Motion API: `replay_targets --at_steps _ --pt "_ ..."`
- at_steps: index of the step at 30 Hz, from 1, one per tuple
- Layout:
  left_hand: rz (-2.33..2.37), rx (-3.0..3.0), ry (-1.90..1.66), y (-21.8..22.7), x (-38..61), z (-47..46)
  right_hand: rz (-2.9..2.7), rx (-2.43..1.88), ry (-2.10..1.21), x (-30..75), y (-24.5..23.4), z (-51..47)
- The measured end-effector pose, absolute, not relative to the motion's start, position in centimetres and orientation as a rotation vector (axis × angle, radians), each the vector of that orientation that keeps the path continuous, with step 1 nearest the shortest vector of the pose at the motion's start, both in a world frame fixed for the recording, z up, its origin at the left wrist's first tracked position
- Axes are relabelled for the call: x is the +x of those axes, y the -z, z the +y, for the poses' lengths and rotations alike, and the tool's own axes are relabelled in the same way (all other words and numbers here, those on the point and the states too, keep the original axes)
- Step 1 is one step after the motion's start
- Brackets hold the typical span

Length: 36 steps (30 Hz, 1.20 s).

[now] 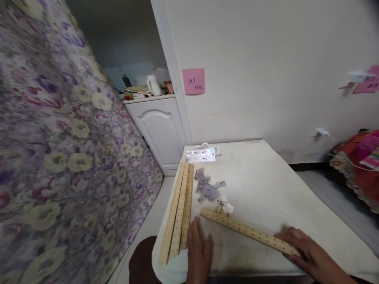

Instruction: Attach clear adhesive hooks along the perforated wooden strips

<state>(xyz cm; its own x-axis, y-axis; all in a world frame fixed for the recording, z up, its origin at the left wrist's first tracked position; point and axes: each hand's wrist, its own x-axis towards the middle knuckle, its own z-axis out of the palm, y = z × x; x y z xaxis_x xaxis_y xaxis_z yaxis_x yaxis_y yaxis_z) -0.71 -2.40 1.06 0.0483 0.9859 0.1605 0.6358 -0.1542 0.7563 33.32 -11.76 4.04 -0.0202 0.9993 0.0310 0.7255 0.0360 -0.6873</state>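
Note:
My left hand (199,252) lies flat and open on the white table (266,185), its fingers stretched out beside the near ends of three perforated wooden strips (180,209) laid side by side. My right hand (308,252) rests with fingers extended on the right end of a fourth perforated wooden strip (248,231), which lies slanted across the table's near part. Between the strips sits a pile of small clear bags of metal hardware (207,189). A small white piece (227,208) lies at the slanted strip's far end.
A clear plastic blister pack (201,155) lies at the table's far left corner. A floral fabric (59,157) hangs on the left. A white cabinet (160,126) with a jug stands behind. Pink notes (193,81) stick to the wall. Red cloth (358,165) lies at right.

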Motion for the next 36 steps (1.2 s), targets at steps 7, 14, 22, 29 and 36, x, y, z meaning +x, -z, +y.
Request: replay_targets --at_steps 7,14,22,29,36 --pt "1.614 2.071 -0.867 0.5 -0.5 -2.3 -1.881 -1.663 -0.872 34.6 -4.2 -10.3" --pt "1.569 2.204 -0.94 1.8 -1.0 -1.9 -1.839 -1.711 -0.889 35.2 -1.9 -10.0" --pt "1.607 2.145 -1.054 2.3 -0.6 -1.7 -1.894 -1.721 -0.841 34.4 -3.2 -10.0" --pt "1.578 2.144 -1.034 2.4 -0.8 -1.6 -1.859 -1.749 -0.816 34.9 -1.7 -9.5" --pt "1.556 2.169 -1.009 1.7 -0.8 -1.3 -1.687 -1.73 -0.719 34.7 -2.7 -9.9"
